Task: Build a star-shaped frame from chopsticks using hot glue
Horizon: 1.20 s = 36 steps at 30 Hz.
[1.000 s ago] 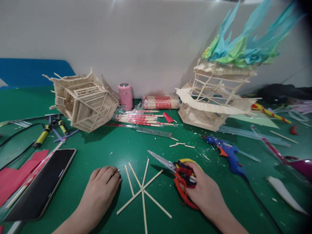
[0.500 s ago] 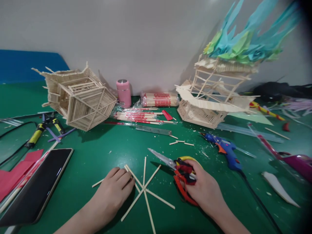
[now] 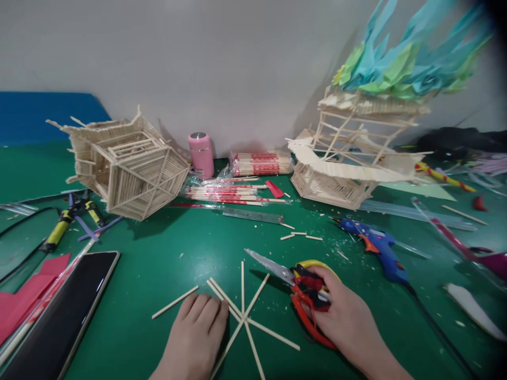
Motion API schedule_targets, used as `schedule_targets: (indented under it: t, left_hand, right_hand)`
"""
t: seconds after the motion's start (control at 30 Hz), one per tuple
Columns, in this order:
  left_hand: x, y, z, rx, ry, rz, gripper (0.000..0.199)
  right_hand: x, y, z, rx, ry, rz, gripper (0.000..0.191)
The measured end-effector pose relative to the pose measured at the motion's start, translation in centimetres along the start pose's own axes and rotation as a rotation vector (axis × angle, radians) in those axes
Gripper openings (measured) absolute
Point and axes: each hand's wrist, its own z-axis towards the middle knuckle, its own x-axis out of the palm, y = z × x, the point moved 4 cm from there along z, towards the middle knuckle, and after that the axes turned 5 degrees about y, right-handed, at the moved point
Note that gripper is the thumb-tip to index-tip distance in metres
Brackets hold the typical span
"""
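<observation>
On the green table, several thin wooden sticks meet at a centre as a star. My left hand rests at its upper-left arm, fingers curled and closed on a wooden stick lying alongside that arm; the fingertips are partly hidden. Left of the hand lies another loose stick. My right hand grips a pair of scissors with red and yellow handles, the blades pointing up and left above the star's right side.
Stick-built models stand at back left and back right. Between them are a pink flask and packs of sticks. A blue glue gun lies right, a phone left, and yellow-handled pliers beyond it.
The view has shifted slightly, moving the star lower and rightward in the picture. My left hand has drawn back toward me, showing more of the loose stick. The scissors remain in my right hand.
</observation>
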Motion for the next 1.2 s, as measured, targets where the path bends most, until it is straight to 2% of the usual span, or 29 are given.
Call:
schedule_targets:
  t: [0.13,0.5,0.7,0.87,1.2]
  left_hand:
    - [0.44,0.05,-0.05,-0.019,-0.038,0.001,0.041]
    - [0.26,0.06,0.34,0.055,-0.094,0.007,0.038]
    - [0.34,0.06,0.11,0.041,-0.08,0.004,0.036]
    - [0.34,0.09,0.02,0.049,-0.009,-0.009,0.031]
    - [0.45,0.13,0.16,0.046,0.008,0.004,0.029]
  right_hand:
    - [0.01,-0.04,-0.03,-0.013,-0.007,-0.005,0.028]
    - [-0.13,0.25,0.2,-0.017,-0.023,-0.017,0.027]
    - [0.01,0.09,0.09,-0.013,-0.026,-0.01,0.027]
    - [-0.01,0.17,-0.02,0.009,-0.015,0.012,0.029]
    - [-0.22,0.47,-0.01,0.033,0.017,0.039,0.029]
